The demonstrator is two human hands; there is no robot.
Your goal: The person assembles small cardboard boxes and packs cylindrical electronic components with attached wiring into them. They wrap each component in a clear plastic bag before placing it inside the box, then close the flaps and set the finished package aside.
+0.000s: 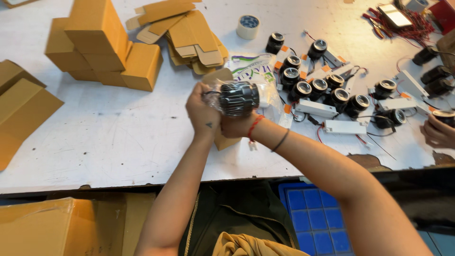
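Note:
Both my hands hold a black round lamp fitting (238, 97) that sits inside a clear plastic bag, raised above the white table (118, 137). My left hand (201, 111) grips the bag's left side. From below and behind, my right hand (236, 125) grips the fitting; its wrist wears a red thread and a black band. A small open brown carton (222, 141) stands on the table right under my hands, mostly hidden by them.
Assembled brown boxes (102, 45) are stacked at the back left, and flat carton blanks (189, 35) lie beside them. A tape roll (248, 26), several black fittings (327, 87) with white driver boxes (344, 126), another person's hand (437, 132) at right, a blue tray (313, 218) below.

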